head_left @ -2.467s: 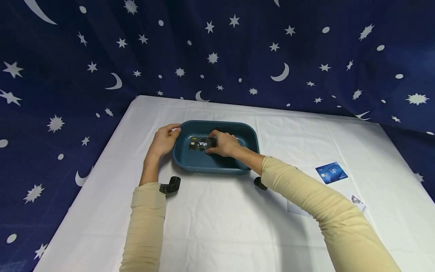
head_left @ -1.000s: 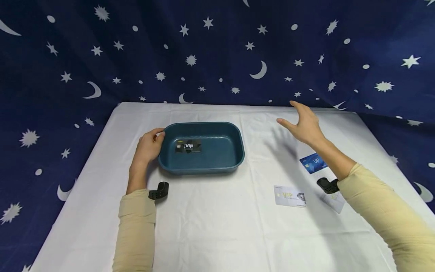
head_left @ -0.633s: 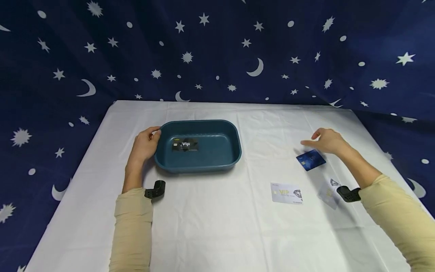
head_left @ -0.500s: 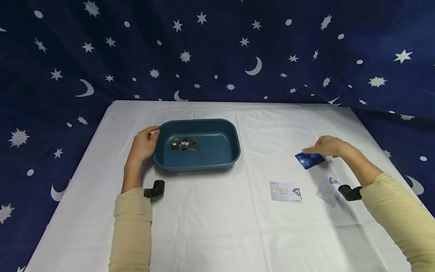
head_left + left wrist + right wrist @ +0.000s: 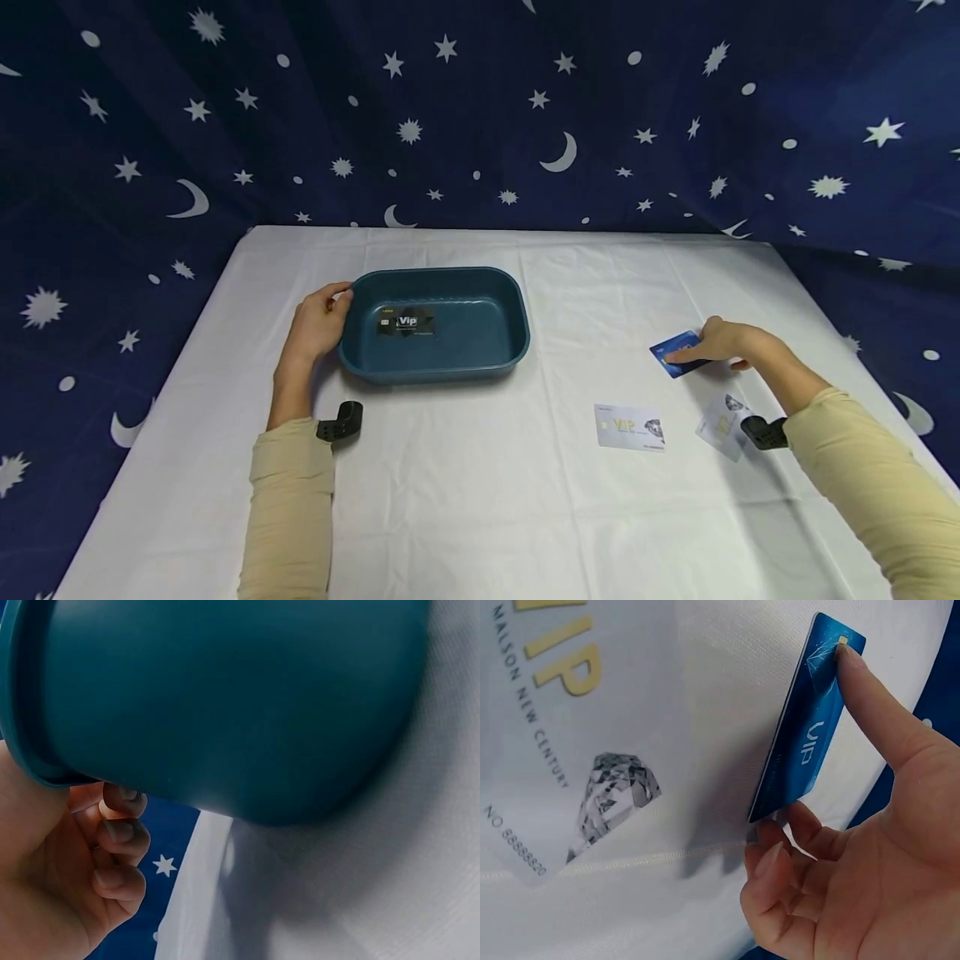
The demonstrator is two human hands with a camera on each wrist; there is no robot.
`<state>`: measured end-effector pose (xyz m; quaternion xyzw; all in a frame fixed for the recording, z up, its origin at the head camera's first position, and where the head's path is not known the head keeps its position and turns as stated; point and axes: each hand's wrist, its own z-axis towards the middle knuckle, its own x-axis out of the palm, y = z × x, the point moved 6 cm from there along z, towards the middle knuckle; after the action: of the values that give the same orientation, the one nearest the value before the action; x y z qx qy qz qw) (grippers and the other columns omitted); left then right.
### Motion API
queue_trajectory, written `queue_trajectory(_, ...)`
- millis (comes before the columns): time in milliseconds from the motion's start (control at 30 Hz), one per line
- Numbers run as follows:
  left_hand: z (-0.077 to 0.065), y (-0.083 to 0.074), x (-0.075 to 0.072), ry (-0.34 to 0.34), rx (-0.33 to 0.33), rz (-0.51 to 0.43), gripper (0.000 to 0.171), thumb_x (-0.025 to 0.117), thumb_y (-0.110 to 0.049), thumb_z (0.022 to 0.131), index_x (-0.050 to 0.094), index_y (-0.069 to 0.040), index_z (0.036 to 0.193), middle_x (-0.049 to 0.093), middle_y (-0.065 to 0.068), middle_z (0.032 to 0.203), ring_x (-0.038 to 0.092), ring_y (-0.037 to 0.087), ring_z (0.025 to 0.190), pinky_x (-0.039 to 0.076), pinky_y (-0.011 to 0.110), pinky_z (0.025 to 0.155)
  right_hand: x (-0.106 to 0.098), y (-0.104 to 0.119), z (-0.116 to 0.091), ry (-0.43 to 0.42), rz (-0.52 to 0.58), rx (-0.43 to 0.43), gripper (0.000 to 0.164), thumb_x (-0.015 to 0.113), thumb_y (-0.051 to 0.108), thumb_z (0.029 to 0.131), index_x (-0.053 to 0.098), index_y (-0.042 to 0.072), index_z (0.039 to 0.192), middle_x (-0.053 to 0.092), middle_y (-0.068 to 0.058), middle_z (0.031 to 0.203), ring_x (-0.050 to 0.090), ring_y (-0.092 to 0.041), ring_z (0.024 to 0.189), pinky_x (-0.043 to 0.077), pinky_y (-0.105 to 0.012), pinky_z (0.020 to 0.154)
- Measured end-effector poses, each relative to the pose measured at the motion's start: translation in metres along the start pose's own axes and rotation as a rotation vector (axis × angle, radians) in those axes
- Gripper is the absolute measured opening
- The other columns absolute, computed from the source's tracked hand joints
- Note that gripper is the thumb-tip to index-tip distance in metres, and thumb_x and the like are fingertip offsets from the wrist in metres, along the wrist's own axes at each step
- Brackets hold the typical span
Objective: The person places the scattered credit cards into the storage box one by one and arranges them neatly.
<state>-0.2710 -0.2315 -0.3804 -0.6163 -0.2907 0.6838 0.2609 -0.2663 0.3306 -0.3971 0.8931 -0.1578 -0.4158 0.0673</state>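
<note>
Above creased white cloth [image 5: 480, 500], the right hand [image 5: 726, 343] pinches the glossy blue card [image 5: 799, 742] it earlier hovered over, the left hand [image 5: 313, 323] gripping a smooth, round-cornered tub [image 5: 476, 337] beside it.

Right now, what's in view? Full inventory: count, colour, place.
cloth: 1, white, foreground
backdrop: 1, navy with pale stars and moons, behind cloth
tub: 1, teal, on cloth, left of centre
black card: 1, black, inside tub
pale cards: 2, light grey, right of tub
blue card: 1, blue, right of tub
wrist units: 2, black, one at each wrist
sleeves: 2, beige, forearms
left hand: 1, bare, tub's left rim
right hand: 1, bare, pinching blue card
</note>
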Motion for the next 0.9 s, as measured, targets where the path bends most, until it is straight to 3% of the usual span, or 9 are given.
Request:
queue_trajectory(167,0.000,0.001,0.000,0.002,-0.006,-0.002,0.041,0.042,-0.024,0.105,0.054,0.002,0.134,0.048,0.012,0.080,0.046,0.027,0.073,0.035,0.036,0.065,-0.003,0.001,0.000,-0.060,0.012,-0.051,0.085,0.072,0.051,0.081,0.029,-0.017,0.107,0.036,-0.025,0.098,0.045,-0.034,0.085,0.047,-0.036,0.065)
queue_trajectory(300,0.000,0.000,0.000,0.000,-0.004,-0.004,0.040,0.042,-0.023,0.105,0.055,0.002,0.134,0.048,0.011,0.078,0.046,0.027,0.071,0.034,0.035,0.064,-0.006,0.000,0.000,-0.117,0.031,-0.100,0.081,0.073,0.041,0.084,0.026,-0.019,0.112,0.035,-0.030,0.102,0.044,-0.035,0.085,0.045,-0.037,0.066)
queue_trajectory(433,0.000,0.001,0.000,-0.001,-0.007,-0.008,0.040,0.042,-0.023,0.105,0.055,0.002,0.134,0.047,0.011,0.078,0.045,0.026,0.071,0.034,0.035,0.064,-0.013,0.001,-0.003,-0.149,0.016,-0.126,0.075,0.067,0.041,0.089,0.032,-0.019,0.120,0.047,-0.026,0.096,0.050,-0.032,0.082,0.046,-0.037,0.064)
queue_trajectory(567,-0.001,0.001,0.000,0.006,-0.007,-0.005,0.041,0.042,-0.025,0.105,0.054,0.001,0.134,0.048,0.011,0.080,0.046,0.026,0.072,0.034,0.035,0.064,-0.017,0.000,-0.005,-0.160,0.055,-0.135,0.052,0.058,0.043,0.094,0.048,-0.007,0.101,0.051,-0.010,0.080,0.052,-0.023,0.073,0.046,-0.036,0.063)
queue_trajectory(700,-0.001,0.002,0.000,0.006,-0.007,0.004,0.042,0.042,-0.026,0.105,0.054,0.001,0.134,0.049,0.012,0.081,0.046,0.027,0.073,0.035,0.036,0.064,-0.020,-0.002,-0.005,-0.169,0.181,-0.147,0.040,0.052,0.038,0.099,0.052,-0.001,0.090,0.053,-0.003,0.077,0.053,-0.016,0.069,0.045,-0.033,0.063)
queue_trajectory(800,0.000,0.002,0.000,0.001,-0.003,0.000,0.041,0.042,-0.025,0.105,0.054,0.001,0.134,0.048,0.011,0.081,0.046,0.027,0.073,0.035,0.035,0.064,-0.021,-0.005,-0.005,-0.174,0.274,-0.154,0.042,0.052,0.031,0.100,0.054,-0.010,0.108,0.057,-0.002,0.079,0.055,-0.013,0.067,0.047,-0.031,0.062)
queue_trajectory(900,0.000,0.002,0.000,-0.004,0.003,-0.005,0.040,0.043,-0.024,0.104,0.055,0.002,0.133,0.048,0.011,0.079,0.045,0.025,0.070,0.034,0.035,0.063,-0.022,-0.008,-0.004,-0.186,0.335,-0.148,0.051,0.053,0.026,0.100,0.043,-0.016,0.128,0.058,-0.004,0.082,0.057,-0.010,0.064,0.051,-0.028,0.062)
